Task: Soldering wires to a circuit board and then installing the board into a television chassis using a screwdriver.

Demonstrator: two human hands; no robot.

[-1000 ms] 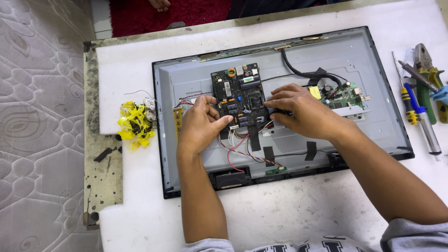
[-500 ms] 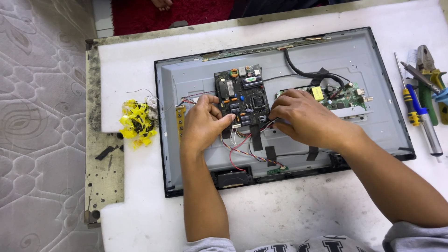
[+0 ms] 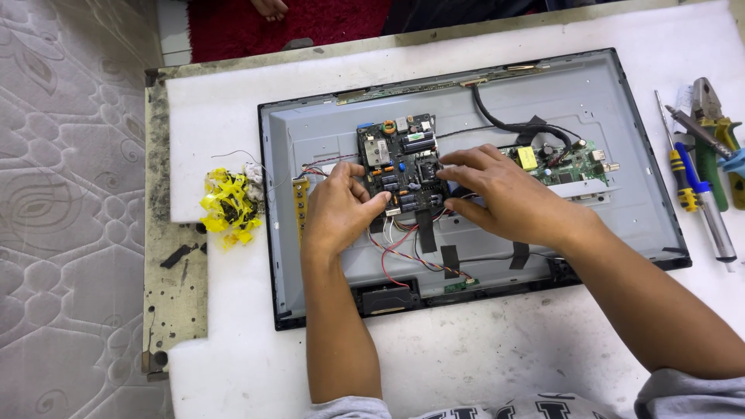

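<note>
I have both hands down on the open back of a flat screen panel [image 3: 621,124], which lies face down on the white table [image 3: 225,101] with its grey metal rear sheet showing. My left hand [image 3: 335,211] rests at the left edge of the dark main circuit board [image 3: 400,167], fingers curled, the thumb reaching right so that its tip touches the board's near left corner; whether anything is pinched under that thumb I cannot tell. My right hand [image 3: 508,194] lies across the board's right side, fingers held fairly straight and close together, pointing left, with the fingertips [image 3: 444,174] pressed on the board's right edge. The board sits left of the middle of the panel, standing lengthwise from far to near. Just near of it, a bunch of thin red and white wires [image 3: 392,252] runs down toward the panel's near rim, crossed by strips of black tape [image 3: 450,260]. To the right of my right hand is a smaller green circuit board [image 3: 570,163], with a thick black cable [image 3: 504,124] curving from the far edge of the panel to it. Left of the panel, on the table, lies a heap of yellow tape scraps [image 3: 229,206]. Well to the right, beside the panel, lie a screwdriver with a yellow and blue handle [image 3: 683,182] and pliers with green grips [image 3: 710,132].
</note>
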